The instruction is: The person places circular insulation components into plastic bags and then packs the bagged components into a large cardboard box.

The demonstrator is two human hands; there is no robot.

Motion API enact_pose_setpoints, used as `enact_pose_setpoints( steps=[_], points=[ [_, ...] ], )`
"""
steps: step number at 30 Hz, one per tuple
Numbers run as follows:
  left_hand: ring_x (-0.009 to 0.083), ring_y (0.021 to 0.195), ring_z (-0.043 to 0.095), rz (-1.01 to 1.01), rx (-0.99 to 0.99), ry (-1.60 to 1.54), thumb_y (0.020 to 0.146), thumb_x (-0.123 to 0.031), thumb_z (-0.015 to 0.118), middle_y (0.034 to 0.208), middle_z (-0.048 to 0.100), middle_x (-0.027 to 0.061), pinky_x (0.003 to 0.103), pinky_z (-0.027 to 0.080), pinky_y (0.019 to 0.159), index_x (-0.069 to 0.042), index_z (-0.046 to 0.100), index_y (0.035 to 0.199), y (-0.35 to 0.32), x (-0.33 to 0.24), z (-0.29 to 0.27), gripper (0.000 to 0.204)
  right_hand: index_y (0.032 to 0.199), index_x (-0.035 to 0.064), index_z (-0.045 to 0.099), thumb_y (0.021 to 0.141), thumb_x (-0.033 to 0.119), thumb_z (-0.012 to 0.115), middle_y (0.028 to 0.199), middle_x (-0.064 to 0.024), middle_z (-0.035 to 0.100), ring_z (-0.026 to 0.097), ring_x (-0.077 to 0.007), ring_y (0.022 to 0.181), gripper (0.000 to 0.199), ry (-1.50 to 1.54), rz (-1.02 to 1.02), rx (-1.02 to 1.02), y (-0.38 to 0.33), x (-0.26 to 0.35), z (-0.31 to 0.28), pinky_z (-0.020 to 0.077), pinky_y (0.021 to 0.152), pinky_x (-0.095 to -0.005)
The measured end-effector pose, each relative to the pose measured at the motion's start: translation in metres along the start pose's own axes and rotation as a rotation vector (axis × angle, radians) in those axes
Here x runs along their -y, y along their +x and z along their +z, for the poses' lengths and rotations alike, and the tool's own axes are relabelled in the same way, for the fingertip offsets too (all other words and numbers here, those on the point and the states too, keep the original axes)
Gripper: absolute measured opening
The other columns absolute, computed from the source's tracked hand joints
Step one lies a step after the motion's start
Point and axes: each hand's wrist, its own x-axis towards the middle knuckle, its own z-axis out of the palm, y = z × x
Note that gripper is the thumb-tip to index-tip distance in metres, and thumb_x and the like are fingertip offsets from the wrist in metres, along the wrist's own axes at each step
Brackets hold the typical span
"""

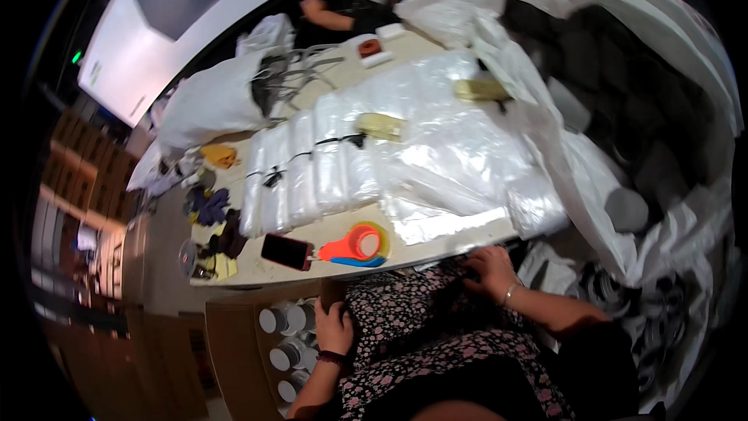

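My left hand [333,329] hangs beside the open cardboard box [231,359], against the floral apron [397,304] on my lap. Its fingers point forward, slightly apart, and nothing shows in them. Jars with white lids [284,356] stand inside the box. At the table's front edge, my right hand [492,274] rests with loosely bent fingers apart, holding nothing that I can see. Ahead of it lie stacked clear plastic bags [444,148], some bundled with black ties. An orange scoop [347,248] and a dark phone [286,251] lie near the table's front edge.
A large white sack [538,156] of dark items stands at the right, with another bag of ring-shaped parts [658,304] below. At the left are a stuffed white sack [214,109] and purple gloves [209,206]. Across the table, another person's arm [329,17] shows.
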Motion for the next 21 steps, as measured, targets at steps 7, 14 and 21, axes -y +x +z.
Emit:
enact_pose_setpoints(
  steps=[7, 14, 21],
  points=[
    [0.0438, 0.113, 0.049, -0.029, 0.001, -0.002, 0.081, -0.015, 0.06, 0.135, 0.039, 0.0249, 0.047, 0.046, 0.092, -0.009, 0.06, 0.109, 0.002, 0.003, -0.002, 0.028, 0.092, 0.0108, 0.065, 0.064, 0.027, 0.073, 0.102, -0.0076, 0.059, 0.05, -0.0307, 0.106, 0.033, 0.052, -0.023, -0.062, -0.005, -0.001, 0.01, 0.0348, 0.093, -0.0448],
    [0.0427, 0.109, 0.051, -0.019, -0.02, 0.007, 0.081, -0.013, 0.059, 0.132, 0.039, 0.0236, 0.047, 0.047, 0.089, -0.009, 0.06, 0.105, -0.002, -0.002, -0.007, 0.025, 0.091, 0.0112, 0.065, 0.066, 0.027, 0.073, 0.1, -0.0073, 0.059, 0.051, -0.0298, 0.105, 0.031, 0.062, -0.027, -0.062, -0.006, -0.006, 0.013, 0.0349, 0.093, -0.0448],
    [0.0459, 0.108, 0.052, -0.015, -0.021, -0.028, 0.082, -0.016, 0.062, 0.137, 0.036, 0.0235, 0.048, 0.047, 0.088, -0.012, 0.06, 0.103, -0.001, 0.006, 0.003, 0.022, 0.097, 0.0138, 0.065, 0.068, 0.023, 0.073, 0.105, -0.0054, 0.06, 0.052, -0.0277, 0.107, 0.031, 0.013, -0.025, -0.016, 0.0, -0.002, 0.001, 0.0351, 0.094, -0.0437]
  ],
)
